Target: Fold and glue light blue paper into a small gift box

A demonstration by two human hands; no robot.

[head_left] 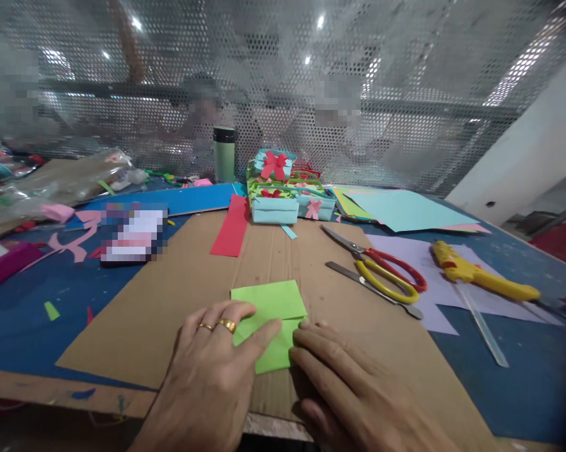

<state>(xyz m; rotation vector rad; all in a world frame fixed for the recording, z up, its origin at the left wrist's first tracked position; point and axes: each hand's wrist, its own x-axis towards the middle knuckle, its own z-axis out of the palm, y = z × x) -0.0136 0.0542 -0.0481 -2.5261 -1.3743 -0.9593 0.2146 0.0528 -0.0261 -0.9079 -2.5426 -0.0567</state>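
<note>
A folded piece of light green paper (270, 307) lies on a brown cardboard sheet (170, 301) near the front of the table. My left hand (212, 370), with two gold rings, rests on the paper's left side, fingers stretched out flat, the index finger pressing along the fold. My right hand (353, 389) lies flat against the paper's lower right edge, fingers extended and pressing down. Neither hand grips anything.
Red-and-yellow scissors (381, 270), a yellow glue gun (475, 273) and a clear ruler (483, 326) lie to the right. A red paper strip (231, 229), paper gift boxes (278, 185), a green flask (224, 154) and coloured sheets (405, 210) sit behind. Mesh screen at the back.
</note>
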